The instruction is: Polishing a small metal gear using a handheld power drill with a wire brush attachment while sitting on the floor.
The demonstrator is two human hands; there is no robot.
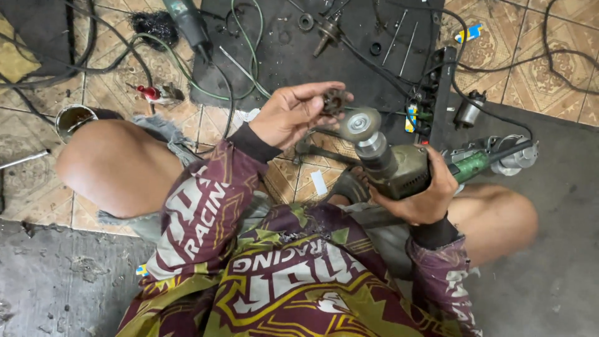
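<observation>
**Gear held up to the grinder wheel**

The left hand (pixel 293 115) pinches a small dark gear (pixel 334 101) just beside the wire wheel (pixel 360 123) of the grinder (pixel 405 170), gripped by the right hand (pixel 424 196). The gear looks grimy, cleaning seemingly unfinished. More parts lie on the black mat (pixel 281 56).

Cables (pixel 187 75) and loose parts (pixel 327 28) crowding the mat (pixel 281 56) ahead.

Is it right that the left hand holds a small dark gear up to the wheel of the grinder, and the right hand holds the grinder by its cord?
Not quite. The head view shows the right hand wrapped around the grinder body, not its cord. The rest stands: the left hand holds the small dark gear up to the wheel.
</observation>
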